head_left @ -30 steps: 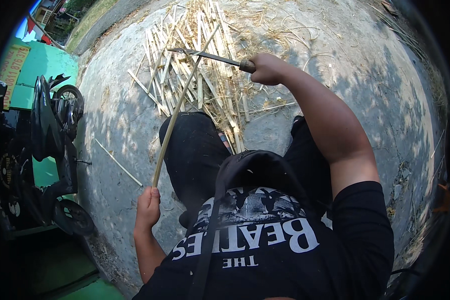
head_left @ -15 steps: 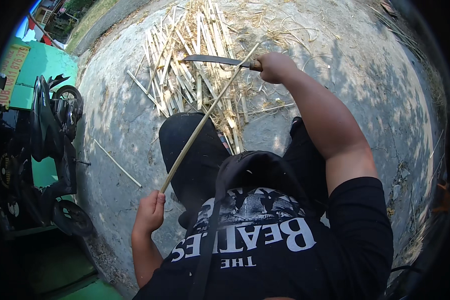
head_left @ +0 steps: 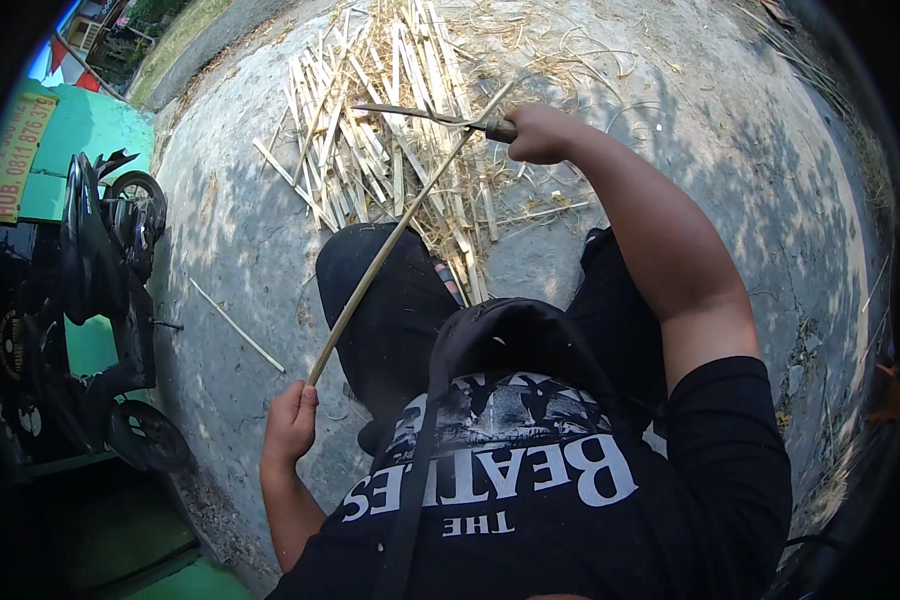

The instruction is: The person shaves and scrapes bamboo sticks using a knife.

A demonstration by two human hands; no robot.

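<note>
Bamboo everywhere, basically: a heap of pale split bamboo strips (head_left: 390, 150) covered the concrete ground (head_left: 730, 170) at the top centre of the frame, with one stray strip (head_left: 235, 325) lying apart at centre left. The person's left hand (head_left: 290, 425), lower left, was closed tight around the bottom end of a long bamboo stick (head_left: 395, 240) that slanted up toward the top centre. The right hand (head_left: 540, 132), top centre, was wrapped firmly around the handle of a knife (head_left: 425, 115), blade pointing left and lying across the stick near its upper end, touching or nearly touching it, hard to tell which. The stick passed right over the person's black-trousered knee (head_left: 380, 290). That's the bit that would've worried me: if the blade caught on a node and jumped, or ran down the stick faster than expected, it looked like it could head toward the leg or the left hand. A loose hold at the bottom could also let the stick twist and throw the cut off line. Parked motorbike (head_left: 110, 290) sat at the left edge beside a green wall (head_left: 90, 130), well clear of it all.
</note>
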